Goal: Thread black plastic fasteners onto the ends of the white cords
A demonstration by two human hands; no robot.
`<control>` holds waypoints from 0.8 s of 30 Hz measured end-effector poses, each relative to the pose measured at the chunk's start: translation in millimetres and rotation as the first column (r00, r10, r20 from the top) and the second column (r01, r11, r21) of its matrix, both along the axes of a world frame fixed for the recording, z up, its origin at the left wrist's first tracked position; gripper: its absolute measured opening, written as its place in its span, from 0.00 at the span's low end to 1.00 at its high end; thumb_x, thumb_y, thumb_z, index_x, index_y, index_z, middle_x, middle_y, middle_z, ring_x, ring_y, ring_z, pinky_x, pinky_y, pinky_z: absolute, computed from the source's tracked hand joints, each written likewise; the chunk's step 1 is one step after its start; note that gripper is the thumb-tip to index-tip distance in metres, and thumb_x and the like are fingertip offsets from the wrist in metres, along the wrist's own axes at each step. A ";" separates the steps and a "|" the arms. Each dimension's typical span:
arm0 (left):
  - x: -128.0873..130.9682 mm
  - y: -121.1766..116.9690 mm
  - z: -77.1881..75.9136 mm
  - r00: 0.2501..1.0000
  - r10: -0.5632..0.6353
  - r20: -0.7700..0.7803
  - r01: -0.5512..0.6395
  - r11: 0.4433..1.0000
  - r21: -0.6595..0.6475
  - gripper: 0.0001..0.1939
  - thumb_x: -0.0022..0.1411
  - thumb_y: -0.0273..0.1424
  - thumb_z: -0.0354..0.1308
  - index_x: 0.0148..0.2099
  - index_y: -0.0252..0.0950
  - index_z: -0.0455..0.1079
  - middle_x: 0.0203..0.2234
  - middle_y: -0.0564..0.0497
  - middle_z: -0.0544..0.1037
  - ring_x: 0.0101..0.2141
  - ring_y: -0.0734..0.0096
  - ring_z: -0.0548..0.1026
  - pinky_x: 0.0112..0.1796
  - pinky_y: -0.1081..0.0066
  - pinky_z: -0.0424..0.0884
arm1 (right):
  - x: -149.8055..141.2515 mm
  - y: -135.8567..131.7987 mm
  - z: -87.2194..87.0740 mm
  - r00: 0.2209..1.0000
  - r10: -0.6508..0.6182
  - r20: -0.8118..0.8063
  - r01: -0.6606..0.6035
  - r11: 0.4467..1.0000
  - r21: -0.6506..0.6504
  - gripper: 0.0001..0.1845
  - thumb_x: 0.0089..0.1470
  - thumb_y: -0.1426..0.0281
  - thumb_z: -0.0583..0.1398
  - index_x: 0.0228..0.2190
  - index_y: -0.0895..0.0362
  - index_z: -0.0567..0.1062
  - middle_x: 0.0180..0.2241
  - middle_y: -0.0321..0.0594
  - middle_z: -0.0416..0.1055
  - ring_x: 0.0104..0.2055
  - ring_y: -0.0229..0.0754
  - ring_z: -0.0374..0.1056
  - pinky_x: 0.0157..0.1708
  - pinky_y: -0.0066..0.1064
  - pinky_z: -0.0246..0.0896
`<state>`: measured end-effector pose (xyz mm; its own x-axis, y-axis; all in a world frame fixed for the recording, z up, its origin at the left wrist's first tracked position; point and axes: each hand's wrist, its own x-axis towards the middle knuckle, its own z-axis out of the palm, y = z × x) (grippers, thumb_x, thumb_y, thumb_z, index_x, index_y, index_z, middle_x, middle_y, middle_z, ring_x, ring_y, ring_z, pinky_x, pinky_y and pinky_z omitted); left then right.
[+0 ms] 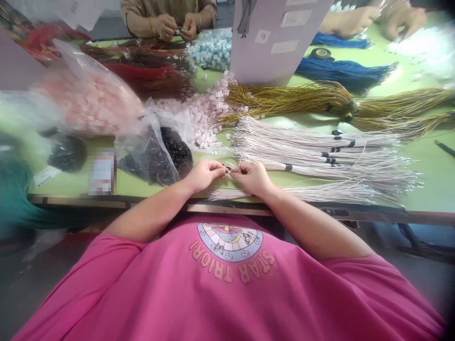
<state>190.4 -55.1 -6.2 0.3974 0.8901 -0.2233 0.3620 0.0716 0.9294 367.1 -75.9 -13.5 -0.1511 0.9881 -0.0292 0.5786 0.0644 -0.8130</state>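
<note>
Left hand (204, 176) pinched small dark piece (228, 167) | right hand (254, 177) pinched pale wire (233, 166) | wire seemed light, springy; hold looked best just behind tip

Both bare forearms reach forward, angling inward. The left hand (206, 175) and right hand (253, 177) nearly meet, palms down, thumbs and fingertips pinched, fingers curled.

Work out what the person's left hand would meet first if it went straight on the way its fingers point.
Most likely the fingers of the right hand, which face the left hand just beyond a small dark piece; whether they already touch is unclear.
</note>
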 end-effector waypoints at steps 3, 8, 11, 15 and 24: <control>-0.5 0.4 0.6 1.000 -0.020 -0.010 0.020 1.000 0.010 0.13 0.53 0.38 0.57 0.27 0.32 0.72 0.21 0.51 0.73 0.22 0.77 0.65 0.27 0.74 0.61 | 0.1 0.4 0.4 1.000 0.009 -0.019 -0.009 1.000 -0.005 0.13 0.43 0.64 0.56 0.15 0.60 0.68 0.16 0.34 0.62 0.22 0.32 0.54 0.24 0.26 0.49; -1.4 1.8 -1.0 0.998 -0.010 -0.068 0.019 0.991 0.132 0.11 0.54 0.36 0.56 0.30 0.33 0.74 0.26 0.50 0.77 0.28 0.73 0.70 0.33 0.72 0.64 | -0.3 0.6 -2.3 1.000 0.010 -0.006 -0.010 1.000 0.029 0.14 0.44 0.64 0.56 0.15 0.60 0.68 0.16 0.34 0.61 0.22 0.32 0.53 0.24 0.26 0.48; -2.1 2.1 -2.1 0.997 -0.017 -0.077 0.028 0.989 0.149 0.11 0.54 0.35 0.55 0.30 0.33 0.74 0.26 0.50 0.77 0.29 0.72 0.71 0.35 0.71 0.64 | -0.1 0.3 -2.7 1.000 0.003 -0.019 -0.003 1.000 0.008 0.14 0.44 0.63 0.57 0.16 0.60 0.70 0.17 0.34 0.62 0.22 0.32 0.54 0.24 0.26 0.49; -2.1 1.9 -2.0 0.996 -0.079 -0.033 0.081 0.994 0.072 0.10 0.54 0.35 0.56 0.31 0.33 0.74 0.27 0.50 0.77 0.28 0.73 0.71 0.33 0.72 0.65 | 0.5 0.2 -2.7 1.000 0.013 -0.022 -0.013 1.000 -0.017 0.13 0.43 0.64 0.57 0.17 0.60 0.70 0.16 0.33 0.60 0.21 0.32 0.53 0.23 0.26 0.48; -1.0 1.3 -7.6 0.998 -0.045 -0.054 0.052 0.991 0.124 0.11 0.55 0.36 0.55 0.33 0.33 0.74 0.27 0.50 0.77 0.29 0.71 0.71 0.35 0.70 0.65 | 2.1 0.3 2.5 0.998 0.058 -0.030 -0.061 0.993 -0.105 0.16 0.45 0.60 0.55 0.17 0.60 0.69 0.14 0.31 0.55 0.19 0.30 0.50 0.20 0.25 0.45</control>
